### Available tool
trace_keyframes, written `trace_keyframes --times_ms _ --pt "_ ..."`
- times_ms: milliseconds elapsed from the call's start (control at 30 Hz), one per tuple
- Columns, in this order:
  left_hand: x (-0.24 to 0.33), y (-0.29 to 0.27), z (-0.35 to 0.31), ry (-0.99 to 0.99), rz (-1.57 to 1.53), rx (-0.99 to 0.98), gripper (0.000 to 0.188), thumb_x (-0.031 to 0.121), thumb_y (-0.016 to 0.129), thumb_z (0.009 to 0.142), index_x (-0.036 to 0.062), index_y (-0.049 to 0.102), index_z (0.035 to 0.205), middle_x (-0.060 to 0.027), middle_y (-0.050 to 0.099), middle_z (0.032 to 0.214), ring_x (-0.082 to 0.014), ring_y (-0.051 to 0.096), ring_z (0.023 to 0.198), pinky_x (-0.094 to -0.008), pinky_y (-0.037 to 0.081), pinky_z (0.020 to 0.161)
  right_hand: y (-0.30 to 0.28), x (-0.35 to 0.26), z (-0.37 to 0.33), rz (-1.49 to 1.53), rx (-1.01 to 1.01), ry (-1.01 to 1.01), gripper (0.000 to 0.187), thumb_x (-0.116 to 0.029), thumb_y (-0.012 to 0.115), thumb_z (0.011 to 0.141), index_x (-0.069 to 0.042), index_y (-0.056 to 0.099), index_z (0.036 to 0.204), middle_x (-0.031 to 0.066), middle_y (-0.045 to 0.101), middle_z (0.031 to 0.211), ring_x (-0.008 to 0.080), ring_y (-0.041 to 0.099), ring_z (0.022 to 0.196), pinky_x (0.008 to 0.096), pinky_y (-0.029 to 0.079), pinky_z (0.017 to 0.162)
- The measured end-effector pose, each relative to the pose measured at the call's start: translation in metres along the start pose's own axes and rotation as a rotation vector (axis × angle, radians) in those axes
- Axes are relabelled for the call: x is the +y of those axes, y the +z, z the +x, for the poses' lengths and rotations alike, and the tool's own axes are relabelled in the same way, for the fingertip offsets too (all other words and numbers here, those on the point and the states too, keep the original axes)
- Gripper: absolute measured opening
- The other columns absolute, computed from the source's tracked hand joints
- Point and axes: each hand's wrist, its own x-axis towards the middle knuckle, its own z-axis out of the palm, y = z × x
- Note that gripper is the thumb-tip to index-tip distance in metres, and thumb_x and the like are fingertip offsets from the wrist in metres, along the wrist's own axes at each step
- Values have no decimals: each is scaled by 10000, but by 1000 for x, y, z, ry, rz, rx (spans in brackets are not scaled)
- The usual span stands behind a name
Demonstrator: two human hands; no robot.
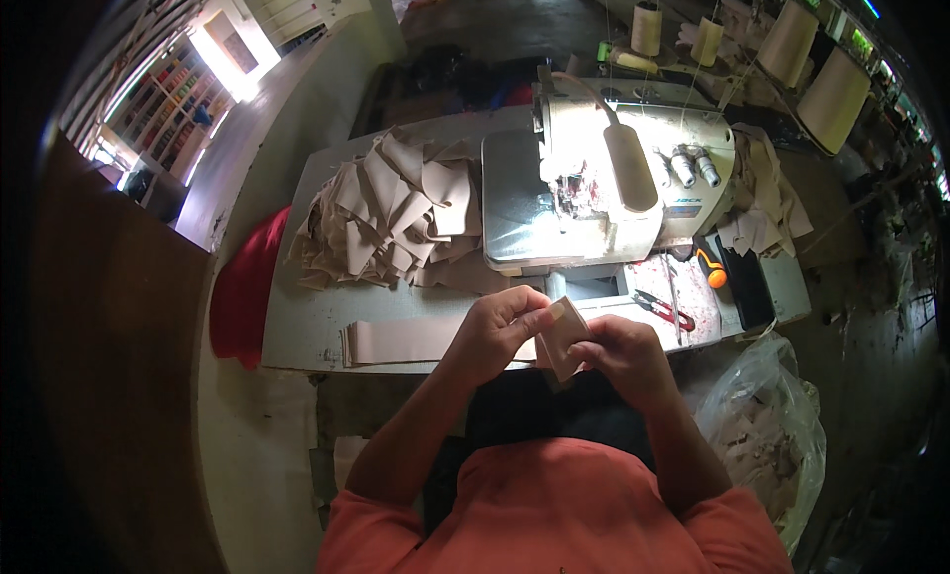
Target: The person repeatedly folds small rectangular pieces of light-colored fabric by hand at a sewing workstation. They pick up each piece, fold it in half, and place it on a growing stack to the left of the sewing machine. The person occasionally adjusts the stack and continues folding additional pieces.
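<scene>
Between my two hands, just in front of the table's near edge, is a small folded piece of beige fabric. My left hand pinches its upper left side between thumb and fingers. On the other side my right hand grips its right edge, thumb on top. Left of my left hand lies a stack of long beige fabric strips. Beyond my hands stands an overlock sewing machine with its lamp lit. A loose heap of beige fabric pieces rests to the machine's left.
Red-handled thread snips, an orange-ended tool and a dark phone-like slab lie right of my hands. A clear plastic bag of scraps hangs by the table's right edge. Thread cones stand behind. Red cloth is at left.
</scene>
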Motion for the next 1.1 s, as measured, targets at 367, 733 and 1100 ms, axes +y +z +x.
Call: trace_keyframes --times_ms 367,733,1100 --pt "8 -13 65 290 685 252 152 139 571 727 -6 525 742 -132 510 660 -300 530 610 -350 424 549 10 21 54 594 57 69 145 -103 511 807 39 527 828 84 565 695 147 587 616 225 464 540" --pt "-18 -22 83 418 975 128 152 70 535 669 23 524 814 -105 484 770 -265 512 732 -351 430 642 27 40 60 663 253 10 167 -48 505 808 53 512 941 86 568 800 134 579 647 219 477 586" --pt "-7 -13 79 632 1057 175 134 48 505 694 -7 529 814 -145 533 864 -294 529 846 -375 415 752 18 36 77 510 231 21 197 -19 471 821 62 533 990 122 595 821 143 588 658 237 481 626"
